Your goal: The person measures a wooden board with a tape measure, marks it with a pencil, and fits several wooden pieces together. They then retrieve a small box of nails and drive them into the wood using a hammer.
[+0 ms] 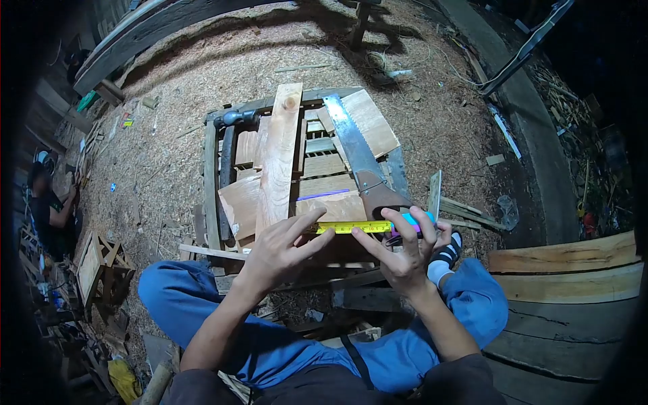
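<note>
A yellow tape measure blade (347, 227) stretches level between my two hands, above the low wooden stand. My left hand (270, 253) pinches its left end between thumb and fingers. My right hand (408, 260) is wrapped round the teal and purple tape measure case (420, 220), one finger lying along the blade. Just beyond my left hand, a long plank (278, 162) lies across the stand. A handsaw (351, 135) rests to its right, its brown handle close to my right hand. A hammer (235, 119) lies at the stand's left side.
Thin wooden boards (368, 121) lie on the slatted stand (210, 182). Thick planks (567, 283) are at the right. Sawdust (169, 128) covers the ground, and a long beam (155, 40) crosses the back. Another person (54, 202) sits at the far left.
</note>
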Tool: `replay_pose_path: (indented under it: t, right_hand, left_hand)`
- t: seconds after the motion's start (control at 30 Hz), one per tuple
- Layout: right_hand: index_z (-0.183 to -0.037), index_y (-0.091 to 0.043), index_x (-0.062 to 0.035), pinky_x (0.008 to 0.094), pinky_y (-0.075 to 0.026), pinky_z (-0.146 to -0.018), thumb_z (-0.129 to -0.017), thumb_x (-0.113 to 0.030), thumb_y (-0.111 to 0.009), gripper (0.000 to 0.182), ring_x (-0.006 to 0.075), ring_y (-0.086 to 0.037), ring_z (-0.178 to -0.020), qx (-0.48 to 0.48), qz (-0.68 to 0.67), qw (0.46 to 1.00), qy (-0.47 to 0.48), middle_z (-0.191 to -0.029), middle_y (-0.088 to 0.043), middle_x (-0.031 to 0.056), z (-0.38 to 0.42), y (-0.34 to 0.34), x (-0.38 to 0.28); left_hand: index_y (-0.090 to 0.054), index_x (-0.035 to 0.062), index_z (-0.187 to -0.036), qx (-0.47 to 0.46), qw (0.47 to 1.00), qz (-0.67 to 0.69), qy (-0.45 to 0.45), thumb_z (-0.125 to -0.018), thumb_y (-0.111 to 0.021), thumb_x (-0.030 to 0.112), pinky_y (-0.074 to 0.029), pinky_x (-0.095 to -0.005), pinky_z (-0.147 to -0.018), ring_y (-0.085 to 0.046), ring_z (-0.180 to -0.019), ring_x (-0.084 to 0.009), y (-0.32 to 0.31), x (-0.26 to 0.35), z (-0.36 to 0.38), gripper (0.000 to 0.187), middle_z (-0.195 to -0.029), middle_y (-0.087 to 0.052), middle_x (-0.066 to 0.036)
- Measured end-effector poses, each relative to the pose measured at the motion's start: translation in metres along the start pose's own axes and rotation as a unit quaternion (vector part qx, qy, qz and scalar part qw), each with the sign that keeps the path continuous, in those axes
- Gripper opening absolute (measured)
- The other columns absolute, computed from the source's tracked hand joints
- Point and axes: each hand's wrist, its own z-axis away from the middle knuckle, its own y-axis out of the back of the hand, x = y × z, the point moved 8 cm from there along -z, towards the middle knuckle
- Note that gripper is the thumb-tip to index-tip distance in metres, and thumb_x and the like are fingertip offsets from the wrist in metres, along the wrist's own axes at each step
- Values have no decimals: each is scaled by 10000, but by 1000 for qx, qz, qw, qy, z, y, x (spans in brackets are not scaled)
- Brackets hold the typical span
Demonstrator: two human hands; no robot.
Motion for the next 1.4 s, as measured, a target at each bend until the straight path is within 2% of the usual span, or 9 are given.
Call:
replay_pose_path:
  t: [0.1,0.3,0.4,0.63,0.7,0.8,1.13,1.2,1.4]
  right_hand:
    - [-1113,-795,-468,531,-252,-1037,-853,-263,-758,333,218,-384,-1383,5,1,1000,10,-1389,-603,-103,0,1,1]
    - [-1114,-794,-469,519,-261,-1036,-850,-259,-759,339,217,-395,-1370,18,14,1000,15,-1365,-617,-103,2,1,3]
    - [-1113,-796,-463,520,-258,-1042,-850,-265,-758,331,215,-397,-1368,21,19,999,23,-1362,-621,-102,4,2,1]
    - [-1096,-805,-448,520,-251,-1052,-850,-295,-758,294,209,-396,-1374,12,6,1000,20,-1363,-621,-100,7,2,2]
    - [-1091,-807,-447,521,-252,-1050,-851,-294,-758,288,210,-391,-1379,14,7,1000,23,-1362,-621,-99,6,2,2]
    - [-1080,-809,-445,521,-255,-1045,-850,-287,-762,283,211,-383,-1384,14,9,1000,19,-1362,-618,-99,5,2,3]
    - [-1075,-810,-439,519,-263,-1034,-848,-237,-763,307,215,-394,-1378,5,10,1000,25,-1355,-612,-87,0,1,7]
    - [-1073,-811,-436,519,-263,-1035,-849,-236,-763,304,215,-399,-1375,8,9,1000,25,-1353,-613,-86,-1,1,7]
    - [-1082,-810,-433,517,-264,-1032,-841,-236,-765,315,215,-413,-1365,13,11,1000,23,-1347,-617,-82,-1,1,8]
  left_hand:
    - [-688,165,-1296,14,1000,-15,-9,-817,-826,131,-618,-383,-810,-737,-1028,-291,-1,-1,1,500,-1434,-629,-173]
    - [-656,145,-1310,55,998,-18,-3,-775,-681,-73,-618,-376,-845,-724,-1061,-294,-1,4,9,577,-1540,-542,-217]
    - [-720,110,-1232,60,998,-28,-6,-809,-797,78,-620,-381,-854,-731,-1091,-335,-3,4,11,431,-1485,-579,-271]
    - [-722,72,-1208,72,997,-37,-13,-793,-788,42,-617,-404,-899,-712,-1177,-370,-6,5,15,422,-1470,-582,-296]
    - [-698,105,-1213,115,993,-23,-6,-781,-684,-114,-607,-347,-766,-732,-954,-258,-2,4,17,484,-1485,-596,-231]
    - [-713,92,-1178,142,989,-23,-29,-800,-680,-123,-591,-331,-716,-716,-862,-226,-2,2,17,437,-1459,-615,-235]
    - [-714,62,-1163,153,988,20,-2,-848,-706,-13,-572,-308,-676,-663,-756,-174,-4,-7,21,323,-1461,-611,-253]
    - [-663,13,-1177,99,995,19,0,-850,-768,-35,-640,-425,-931,-701,-1222,-393,-7,-7,21,346,-1482,-555,-300]
    - [-641,2,-1167,130,991,41,9,-890,-716,-76,-644,-419,-919,-713,-1201,-383,-6,-13,22,297,-1481,-559,-295]
